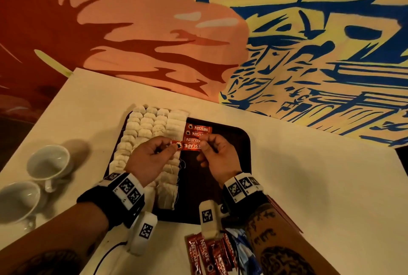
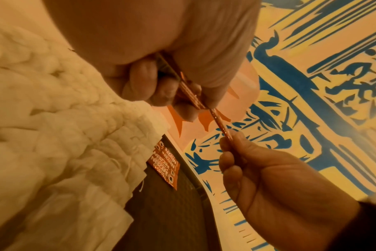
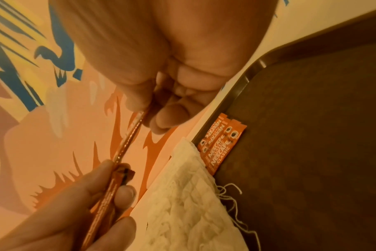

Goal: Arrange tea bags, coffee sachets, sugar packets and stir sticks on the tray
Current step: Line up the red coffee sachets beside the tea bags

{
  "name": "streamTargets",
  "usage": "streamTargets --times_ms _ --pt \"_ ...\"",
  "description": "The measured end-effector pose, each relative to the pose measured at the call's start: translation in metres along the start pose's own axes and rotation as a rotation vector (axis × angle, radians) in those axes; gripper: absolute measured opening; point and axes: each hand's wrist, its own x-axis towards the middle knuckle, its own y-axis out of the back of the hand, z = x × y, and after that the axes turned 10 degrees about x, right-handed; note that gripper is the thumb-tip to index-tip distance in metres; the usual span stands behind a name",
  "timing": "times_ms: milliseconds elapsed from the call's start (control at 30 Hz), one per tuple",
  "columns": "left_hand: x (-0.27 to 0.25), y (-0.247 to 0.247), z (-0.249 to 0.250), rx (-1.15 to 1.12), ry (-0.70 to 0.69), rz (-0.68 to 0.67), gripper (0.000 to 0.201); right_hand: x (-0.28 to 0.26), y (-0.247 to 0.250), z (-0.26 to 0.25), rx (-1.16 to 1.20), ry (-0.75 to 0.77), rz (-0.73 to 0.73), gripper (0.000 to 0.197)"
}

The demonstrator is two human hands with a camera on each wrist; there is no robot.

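A dark tray (image 1: 234,140) lies on the white table. Rows of white tea bags (image 1: 152,124) fill its left part. Three red coffee sachets (image 1: 197,132) lie side by side just right of them. Just above the tray, a fourth sachet (image 1: 191,146) is held level by its two ends. My left hand (image 1: 173,146) pinches its left end and my right hand (image 1: 204,145) pinches its right end. The left wrist view shows this sachet (image 2: 217,118) edge-on, and so does the right wrist view of the sachet (image 3: 129,139), with the laid sachets (image 3: 219,146) beyond.
Several loose coffee sachets (image 1: 207,257) and blue packets (image 1: 242,250) lie at the table's near edge under my right forearm. Two white cups (image 1: 48,162) lie to the left of the tray. A painted wall rises behind the table. The tray's right half (image 3: 311,152) is bare.
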Motion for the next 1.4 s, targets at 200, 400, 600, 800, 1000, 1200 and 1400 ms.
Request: streamTargets --times_ms 200,400,600,800,1000,1200,1400 --pt "0.009 0.004 -0.011 0.059 0.064 0.041 0.006 0.011 -0.003 0.014 0.088 -0.125 0.141 0.013" --pt "0.017 0.01 -0.019 0.108 0.13 0.064 0.012 0.064 0.015 0.03 -0.04 -0.234 0.343 0.007" --pt "0.026 0.013 -0.025 0.044 0.158 0.084 0.007 0.115 0.017 0.042 -0.342 -0.299 0.337 0.016" --pt "0.028 0.008 -0.025 0.012 0.144 0.094 0.013 0.128 0.01 0.04 -0.45 -0.293 0.34 0.033" --pt "0.028 0.005 -0.03 0.003 0.141 0.073 0.009 0.131 0.004 0.042 -0.511 -0.294 0.343 0.037" --pt "0.028 0.003 -0.027 -0.046 0.112 0.078 0.007 0.125 0.004 0.031 -0.486 -0.296 0.365 0.039" --pt "0.022 0.0 -0.016 0.043 0.044 0.065 0.014 0.09 -0.007 0.009 -0.42 -0.105 0.234 0.032"
